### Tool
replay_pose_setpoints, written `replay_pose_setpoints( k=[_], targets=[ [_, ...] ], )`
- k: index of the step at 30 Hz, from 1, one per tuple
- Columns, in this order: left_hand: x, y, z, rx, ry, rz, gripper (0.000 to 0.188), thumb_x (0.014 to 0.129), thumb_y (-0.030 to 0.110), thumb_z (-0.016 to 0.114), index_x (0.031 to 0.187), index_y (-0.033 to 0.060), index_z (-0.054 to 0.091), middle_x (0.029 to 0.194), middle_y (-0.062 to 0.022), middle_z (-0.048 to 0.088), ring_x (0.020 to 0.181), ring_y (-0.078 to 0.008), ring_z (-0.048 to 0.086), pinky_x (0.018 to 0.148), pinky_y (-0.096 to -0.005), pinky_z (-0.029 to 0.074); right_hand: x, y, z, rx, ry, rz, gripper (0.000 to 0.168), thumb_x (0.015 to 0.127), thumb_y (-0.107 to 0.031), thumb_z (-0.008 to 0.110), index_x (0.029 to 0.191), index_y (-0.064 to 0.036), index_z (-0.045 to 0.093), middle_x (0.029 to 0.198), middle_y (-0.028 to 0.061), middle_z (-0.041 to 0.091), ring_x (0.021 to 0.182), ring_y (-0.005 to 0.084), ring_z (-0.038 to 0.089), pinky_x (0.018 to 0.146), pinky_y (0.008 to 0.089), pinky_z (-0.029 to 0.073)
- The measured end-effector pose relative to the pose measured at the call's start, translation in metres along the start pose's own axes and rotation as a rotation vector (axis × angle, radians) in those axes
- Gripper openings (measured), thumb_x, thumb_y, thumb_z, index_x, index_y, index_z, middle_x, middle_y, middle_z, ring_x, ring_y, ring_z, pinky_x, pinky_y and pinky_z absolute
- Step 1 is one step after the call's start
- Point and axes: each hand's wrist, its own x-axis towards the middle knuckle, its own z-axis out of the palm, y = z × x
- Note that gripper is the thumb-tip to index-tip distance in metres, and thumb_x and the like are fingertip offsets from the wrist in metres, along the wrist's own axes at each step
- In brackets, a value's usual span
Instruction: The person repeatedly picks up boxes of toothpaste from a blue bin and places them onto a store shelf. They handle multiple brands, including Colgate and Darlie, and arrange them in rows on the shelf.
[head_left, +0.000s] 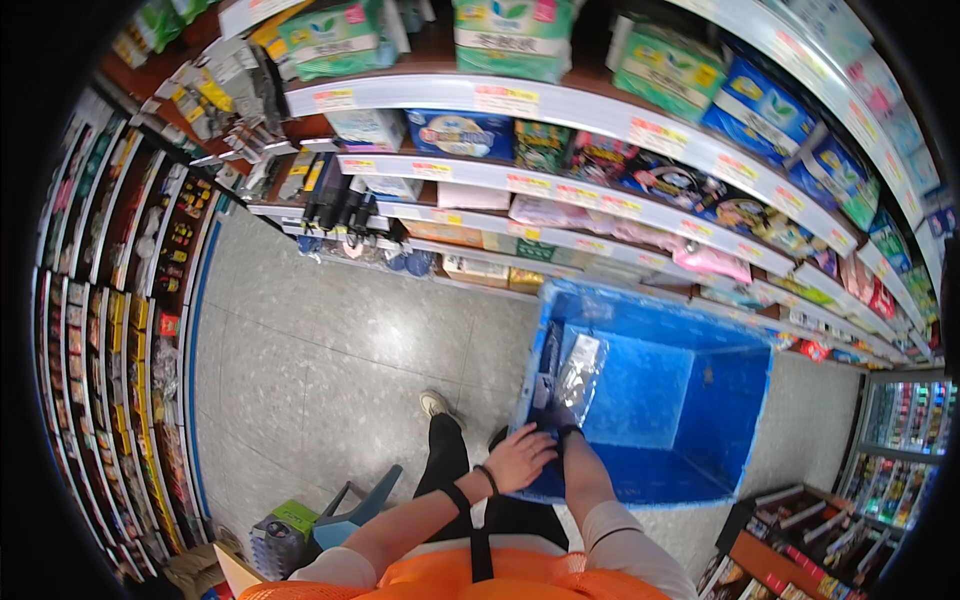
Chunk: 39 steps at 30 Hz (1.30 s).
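A large blue plastic crate (660, 491) stands on the floor before me, beside the shelving. My left hand (523, 456) lies over its near left rim, fingers pointing into the crate. Whether those fingers grip anything is not visible. Down inside, near the left wall, is my right hand (555, 420), shadowed and partly covered, so its hold cannot be made out. Just beyond it lies a clear plastic packet (581, 379) with a white label. A dark packaged item (550, 364) leans along the crate's left wall.
Shelves of packaged goods (480, 139) curve across the far side, with black folded umbrellas (337, 199) hanging low. A blue-grey plastic stool (356, 514) and a green-topped package (292, 517) are at my left. More shelving (120, 337) lines the left; a display rack (802, 555) stands at right.
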Motion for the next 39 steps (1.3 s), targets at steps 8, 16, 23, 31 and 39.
replay_pose_setpoints(
  k=[8,16,23,31,39],
  targets=[
    [-0.035,0.015,-0.038,-0.238,0.243,-0.182,0.046,0.083,0.006,0.065,0.128,0.0136,0.059,0.142,-0.0122,0.051,0.133,-0.0349,0.047,0.111,-0.0487,0.040,-0.024,-0.039,-0.012,-0.291,0.026,0.026,0.052,0.086,-0.038,0.067,0.121,-0.001,0.067,0.116,0.0269,0.069,0.112,0.0408,0.066,0.096,0.0473,0.052],
    [-0.058,-0.041,-0.091,-0.329,0.327,-0.300,0.037,0.087,0.008,0.062,0.124,0.0114,0.059,0.134,-0.0157,0.055,0.124,-0.0401,0.052,0.104,-0.0471,0.045,-0.121,-0.087,-0.109,0.869,0.044,0.129,0.015,0.097,-0.019,0.052,0.107,-0.008,0.056,0.096,0.0067,0.066,0.086,0.0246,0.070,0.068,0.0429,0.056],
    [-0.065,-0.076,-0.149,-0.492,0.332,-0.427,0.031,0.094,0.014,0.063,0.125,0.0102,0.060,0.129,-0.0143,0.059,0.114,-0.0330,0.061,0.098,-0.0414,0.050,-0.278,-0.170,-0.140,1.111,0.226,0.075,0.016,0.099,-0.016,0.055,0.111,-0.006,0.053,0.099,0.0057,0.061,0.090,0.0224,0.068,0.070,0.0323,0.057],
    [-0.065,-0.106,-0.219,-1.177,0.172,-0.485,0.044,0.102,0.034,0.060,0.135,0.0056,0.052,0.123,-0.0097,0.066,0.111,-0.0226,0.065,0.100,-0.0363,0.050,-0.418,-0.327,-0.156,1.214,0.209,-0.279,0.010,0.101,-0.014,0.057,0.092,-0.016,0.053,0.088,-0.0055,0.055,0.079,0.0069,0.054,0.073,0.0253,0.047],
    [-0.089,-0.094,-0.339,-2.226,0.447,-0.504,0.064,0.098,0.060,0.055,0.127,0.0028,0.056,0.109,-0.0110,0.069,0.102,-0.0239,0.068,0.089,-0.0397,0.056,-0.389,-0.447,-0.102,0.696,-0.190,-0.501,0.012,0.101,-0.019,0.061,0.102,-0.008,0.057,0.141,0.0036,0.051,0.104,0.0102,0.058,0.084,0.0232,0.044]
  ],
)
